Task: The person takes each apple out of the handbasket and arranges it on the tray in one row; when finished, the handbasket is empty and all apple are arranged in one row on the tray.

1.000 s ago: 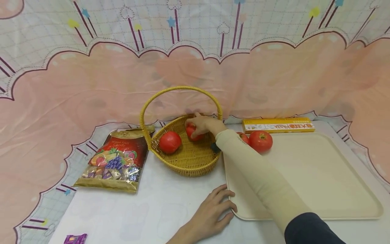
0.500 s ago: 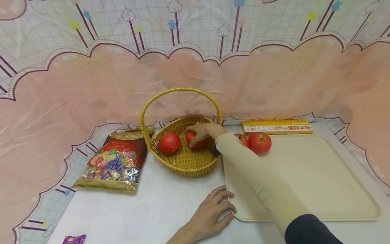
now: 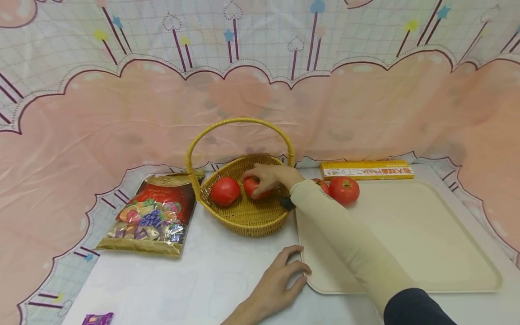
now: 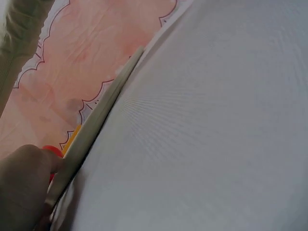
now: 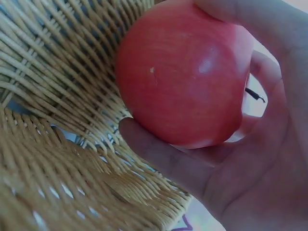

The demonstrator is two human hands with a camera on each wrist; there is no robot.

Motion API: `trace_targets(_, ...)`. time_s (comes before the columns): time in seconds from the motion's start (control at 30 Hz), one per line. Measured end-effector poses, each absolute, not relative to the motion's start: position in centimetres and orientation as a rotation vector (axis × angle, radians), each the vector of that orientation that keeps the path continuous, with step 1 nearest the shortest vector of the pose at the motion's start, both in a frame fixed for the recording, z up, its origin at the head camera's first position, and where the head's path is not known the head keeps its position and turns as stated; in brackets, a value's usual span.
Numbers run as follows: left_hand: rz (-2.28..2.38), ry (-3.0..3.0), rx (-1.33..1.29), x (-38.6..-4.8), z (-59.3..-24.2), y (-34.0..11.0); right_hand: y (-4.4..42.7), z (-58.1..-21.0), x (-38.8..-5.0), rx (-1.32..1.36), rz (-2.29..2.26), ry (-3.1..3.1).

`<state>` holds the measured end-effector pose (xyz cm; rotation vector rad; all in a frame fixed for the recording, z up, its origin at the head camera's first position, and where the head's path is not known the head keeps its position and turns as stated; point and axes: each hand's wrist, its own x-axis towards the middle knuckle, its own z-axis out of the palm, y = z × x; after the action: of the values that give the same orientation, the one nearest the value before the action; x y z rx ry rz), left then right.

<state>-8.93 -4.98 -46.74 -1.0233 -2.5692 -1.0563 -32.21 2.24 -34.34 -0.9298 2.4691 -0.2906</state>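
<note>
My right hand (image 3: pixel 269 177) grips a red apple (image 5: pixel 183 77) inside the yellow wicker basket (image 3: pixel 252 221). In the right wrist view, thumb and fingers wrap round the apple close to the woven wall, and a dark stem shows on the palm side. Another red apple (image 3: pixel 225 191) lies just left of it in the basket. My left hand (image 3: pixel 278 282) rests at the near left corner of the beige tray (image 3: pixel 406 239), fingers bent and spread, the tips touching its rim. The left wrist view shows part of that hand against the tray's edge.
At the tray's far left are two more red apples (image 3: pixel 344 190), one partly hidden by my right sleeve. Behind the tray lies a yellow pasta box (image 3: pixel 367 170). A fruit candy bag (image 3: pixel 156 212) is left of the basket, and a purple-wrapped candy (image 3: pixel 97 318) lies near the front.
My right hand has lowered the apple and shifted it slightly left, towards the other one in the basket. The left hand's fingers have spread and arched more at the tray's corner.
</note>
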Motion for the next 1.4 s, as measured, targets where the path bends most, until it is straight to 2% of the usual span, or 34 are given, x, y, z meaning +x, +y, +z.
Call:
trace_targets(0.2,-1.008,-2.616,-0.918,-8.9,-46.7,-4.9,2.8,-33.6,-31.5,-0.963,-0.333,2.479)
trace_targets(0.73,-0.901,-2.667,-0.972,-8.8,-46.8,-5.4,4.0,-31.7,-29.4,-1.113,-0.422,2.522)
trace_targets(1.4,-0.859,-2.624,-0.995,-9.1,-47.0,-5.0,7.5,-31.8,-26.8,-1.149,-0.593,2.599)
